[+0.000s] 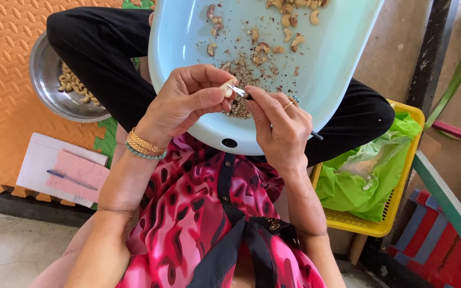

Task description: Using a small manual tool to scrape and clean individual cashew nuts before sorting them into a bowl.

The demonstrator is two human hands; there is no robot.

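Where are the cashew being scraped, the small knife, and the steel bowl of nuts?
cashew (228,88), head view, on its pale end showing between the left fingertips.
small knife (239,92), head view, on the metal blade by the nut.
steel bowl (42,68), head view, on its bare inner wall.

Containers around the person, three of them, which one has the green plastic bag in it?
The yellow basket by the right knee; the pale blue tub and metal bowl hold cashews.

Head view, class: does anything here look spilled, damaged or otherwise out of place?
Nothing stands out as odd. The brown flecks and skins are inside the pale blue tray, not off it. The left hand holds a cashew while the right hand works a small tool against it.
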